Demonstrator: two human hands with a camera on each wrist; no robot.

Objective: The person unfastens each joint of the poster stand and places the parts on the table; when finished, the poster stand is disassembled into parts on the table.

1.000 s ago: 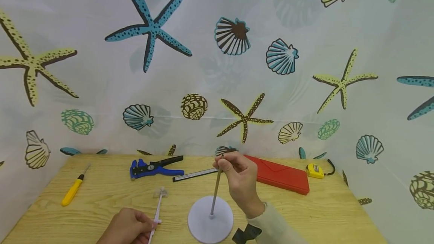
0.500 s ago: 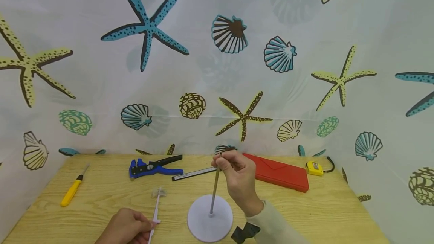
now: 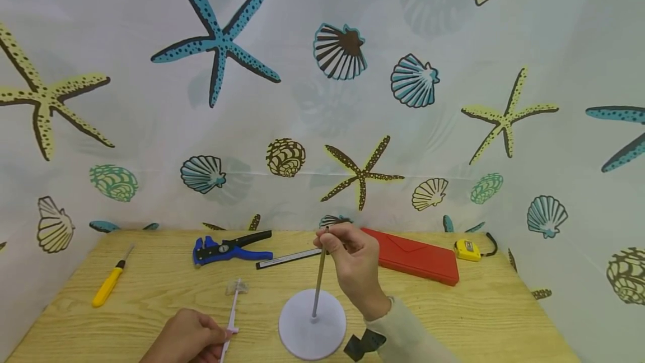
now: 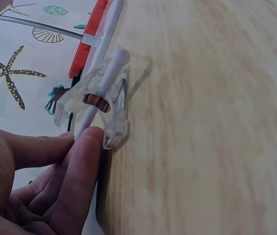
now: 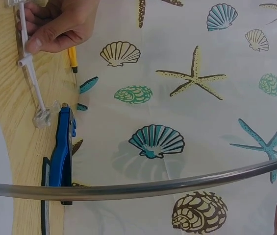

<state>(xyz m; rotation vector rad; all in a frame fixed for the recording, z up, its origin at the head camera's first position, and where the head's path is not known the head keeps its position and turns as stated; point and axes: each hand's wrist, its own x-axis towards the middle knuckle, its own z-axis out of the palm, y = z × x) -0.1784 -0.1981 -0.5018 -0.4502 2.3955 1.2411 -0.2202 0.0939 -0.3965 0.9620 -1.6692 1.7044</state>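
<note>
My left hand pinches a thin white plastic rod between thumb and fingertips, low over the table. In the right wrist view the rod has a short stub along its length and a clear plastic clip at one end, with another clear piece at the other. My right hand pinches the top of a metal rod between thumb and fingers. This metal rod rises, slightly tilted, from the centre of a round white base that sits on the table. Left of the base lies the white rod, apart from it.
On the wooden table lie a yellow screwdriver, blue-and-black wire strippers, a ruler-like strip, a red case and a yellow tape measure. Behind hangs a shell-and-starfish patterned cloth.
Both hands keep their holds in the same places. The head view has shifted slightly.
</note>
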